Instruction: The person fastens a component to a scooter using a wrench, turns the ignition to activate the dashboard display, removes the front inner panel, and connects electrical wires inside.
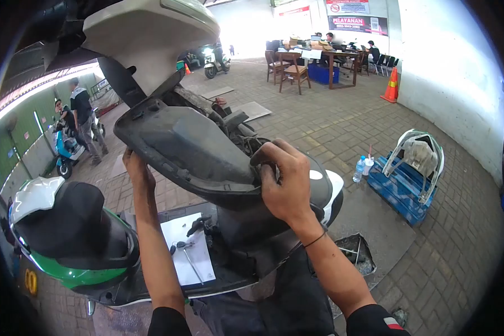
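Note:
A dusty dark plastic scooter panel (193, 145) sits tilted below the handlebar cover (151, 33), with wires and inner parts showing along its right side. My left hand (137, 168) holds the panel's lower left edge, its fingertips partly hidden behind it. At the right corner my right hand (285, 179) is closed, its curled fingers and thumb pinching the panel's edge. On the footboard below lie a white paper sheet (176, 238), a screwdriver-like tool (190, 260) and a black glove-like item (199, 225).
The scooter seat (67, 224) is at the left. To the right are a blue crate (397, 190) bearing a scooter body part (420, 159), a water bottle (358, 169) and a metal tray (358, 252). An orange cone (392, 87), tables and several people are farther back.

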`<state>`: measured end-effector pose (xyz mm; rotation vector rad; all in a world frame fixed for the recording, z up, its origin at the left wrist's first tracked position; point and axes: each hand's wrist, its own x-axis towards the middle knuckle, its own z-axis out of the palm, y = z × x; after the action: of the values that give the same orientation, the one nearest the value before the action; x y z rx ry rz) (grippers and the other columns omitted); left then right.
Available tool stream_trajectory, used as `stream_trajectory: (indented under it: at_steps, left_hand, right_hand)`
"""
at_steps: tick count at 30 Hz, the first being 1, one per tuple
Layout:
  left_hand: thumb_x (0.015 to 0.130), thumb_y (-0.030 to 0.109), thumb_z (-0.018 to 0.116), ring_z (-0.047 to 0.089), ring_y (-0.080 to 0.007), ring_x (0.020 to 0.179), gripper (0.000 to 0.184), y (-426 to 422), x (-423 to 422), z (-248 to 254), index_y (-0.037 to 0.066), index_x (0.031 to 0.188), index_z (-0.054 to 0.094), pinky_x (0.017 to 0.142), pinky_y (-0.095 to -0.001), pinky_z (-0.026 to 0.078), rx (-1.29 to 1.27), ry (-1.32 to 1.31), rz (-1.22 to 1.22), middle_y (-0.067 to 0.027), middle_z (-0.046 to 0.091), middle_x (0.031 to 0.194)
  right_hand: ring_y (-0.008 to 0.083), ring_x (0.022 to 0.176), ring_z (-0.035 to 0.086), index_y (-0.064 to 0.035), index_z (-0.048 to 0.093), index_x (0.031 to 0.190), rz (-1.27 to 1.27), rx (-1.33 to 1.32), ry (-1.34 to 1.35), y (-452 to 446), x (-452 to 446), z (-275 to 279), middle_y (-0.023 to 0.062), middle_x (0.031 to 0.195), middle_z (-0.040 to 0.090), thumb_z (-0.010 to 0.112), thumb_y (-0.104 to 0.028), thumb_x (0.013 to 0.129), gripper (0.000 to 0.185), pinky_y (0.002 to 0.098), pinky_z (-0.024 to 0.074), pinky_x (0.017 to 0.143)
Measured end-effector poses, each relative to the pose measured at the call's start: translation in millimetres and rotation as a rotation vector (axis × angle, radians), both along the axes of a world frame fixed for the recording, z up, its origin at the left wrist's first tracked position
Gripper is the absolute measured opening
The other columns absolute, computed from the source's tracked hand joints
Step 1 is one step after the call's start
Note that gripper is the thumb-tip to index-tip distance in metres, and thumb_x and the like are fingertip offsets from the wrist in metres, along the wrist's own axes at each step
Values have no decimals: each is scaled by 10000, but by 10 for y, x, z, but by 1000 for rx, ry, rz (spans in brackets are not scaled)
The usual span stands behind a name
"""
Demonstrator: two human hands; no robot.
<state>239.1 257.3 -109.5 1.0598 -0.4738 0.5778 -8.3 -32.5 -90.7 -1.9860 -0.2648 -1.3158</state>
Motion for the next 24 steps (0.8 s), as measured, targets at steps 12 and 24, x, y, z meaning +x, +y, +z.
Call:
stream_trajectory:
  at_steps: [12,24]
  left_hand:
    - [1073,188,575,671,-145,945,343,-57,-287,-216,-14,1338,655,791,-299,522,175,-36,56,-55,733,1096]
    - [1041,216,589,590,-132,800,262,-181,-450,-79,1,1009,735,758,-289,466,195,92,26,-41,692,904]
  right_hand:
    - [399,810,654,-12,680,860,-40,-5,-47,39,-34,-13,169,830,628,606,39,753,140,451,483,721]
    - [426,892,641,-34,673,888,-8,20,1,40,-31,-27,163,892,647,643,-9,778,117,512,494,782]
